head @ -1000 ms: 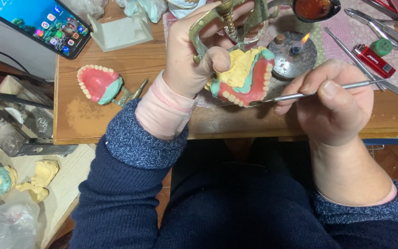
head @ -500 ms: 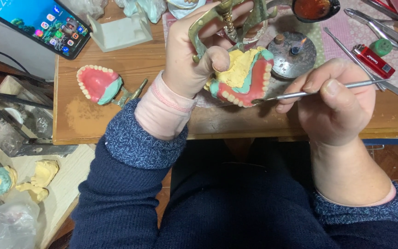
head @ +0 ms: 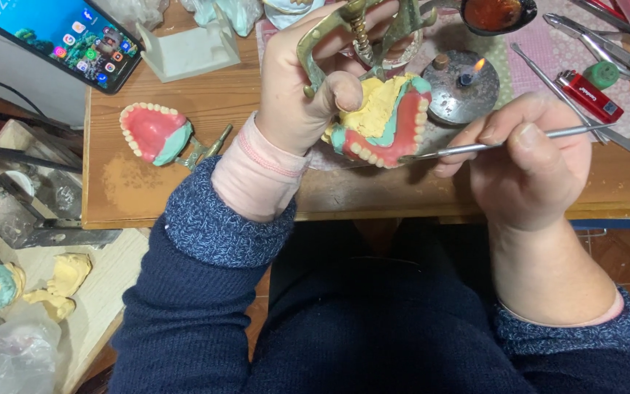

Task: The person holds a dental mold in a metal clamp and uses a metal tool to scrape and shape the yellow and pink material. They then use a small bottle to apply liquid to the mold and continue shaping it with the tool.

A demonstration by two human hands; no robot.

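Above the near edge of the wooden table (head: 184,197), left hand (head: 297,102) grips a brass articulator frame (head: 322,33); fingers wrapped over the frame, thumb (head: 344,91) pressed on the yellow plaster cast (head: 377,106). Cast carries a wax denture (head: 391,142): red base, green band, arc of pale teeth facing down toward the person.

Right hand (head: 530,164) sits to the right of the denture, at about the same height. Fingers pinched together on a slim metal instrument (head: 490,144), pen-style grip. Instrument's long axis runs nearly level, left to right; its tip points left and touches, or all but touches, the red wax at the denture's right edge. Denture therefore lies directly left of the right fingertips, along the line of the tool.

Just behind: small round metal burner (head: 461,87) with a lit flame. Farther right, a red lighter (head: 585,95) and more steel tools (head: 599,47). A second denture (head: 151,131) lies well left, apart; a phone (head: 67,36) at the far left corner.
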